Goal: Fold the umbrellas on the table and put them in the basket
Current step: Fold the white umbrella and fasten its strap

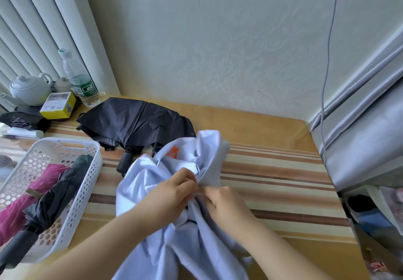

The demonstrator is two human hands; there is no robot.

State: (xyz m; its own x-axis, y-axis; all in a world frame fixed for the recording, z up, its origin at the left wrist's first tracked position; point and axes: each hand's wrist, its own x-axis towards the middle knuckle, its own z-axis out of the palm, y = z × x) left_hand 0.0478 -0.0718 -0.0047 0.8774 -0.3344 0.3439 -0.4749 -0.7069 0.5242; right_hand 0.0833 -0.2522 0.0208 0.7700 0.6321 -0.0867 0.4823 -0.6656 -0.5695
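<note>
On the table [272, 170], left hand [172, 190] and right hand [224, 205] pinch 1 pale umbrella [185, 247].

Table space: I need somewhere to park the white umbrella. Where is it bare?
Bare striped table lies right of the white umbrella, up to the grey cover. The left is crowded: basket, black umbrella, bottle, teapot.

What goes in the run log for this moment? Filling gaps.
both hands gathering white umbrella | black umbrella unfolded | basket: two folded
</note>
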